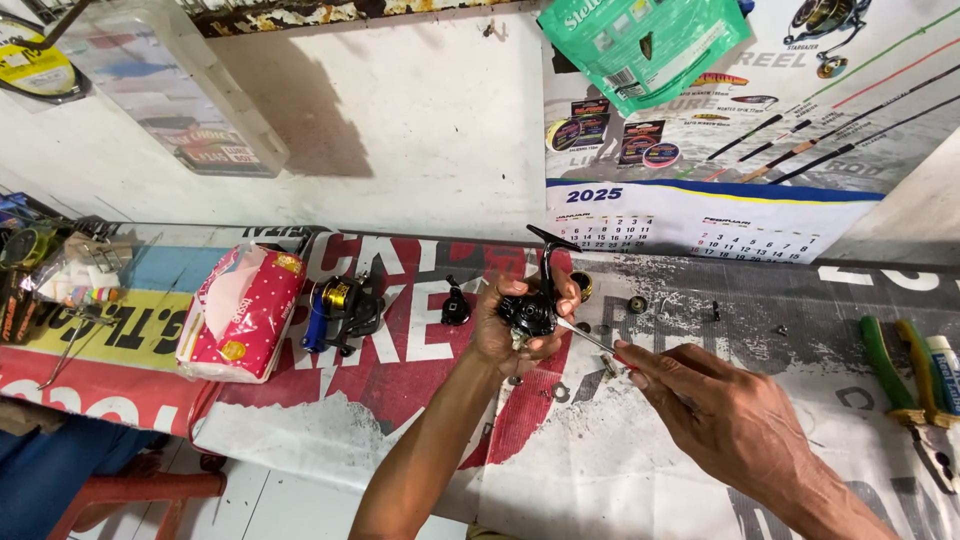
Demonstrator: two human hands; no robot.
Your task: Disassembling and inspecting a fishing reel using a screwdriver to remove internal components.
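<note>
The left hand (520, 325) grips a black spinning reel body (530, 312) while the right hand (715, 410) pinches a screwdriver (590, 340) to it, loose small parts (637, 304) lying unfitted on the bench.

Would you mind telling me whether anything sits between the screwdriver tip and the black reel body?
Nothing visible does: the right hand points the screwdriver straight at the reel body gripped in the left hand.

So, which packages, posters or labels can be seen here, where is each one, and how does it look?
Tissue pack: on the bench, left of the left hand; soft, pink and white.
Green pouch: hangs on the wall, top right; flat, glossy.
Wall calendar: behind the bench; white date grid, blue band, pictures of rods above.
Printed banner: covers the bench; red, white, grey.
Clear plastic box: on the wall, top left.
</note>
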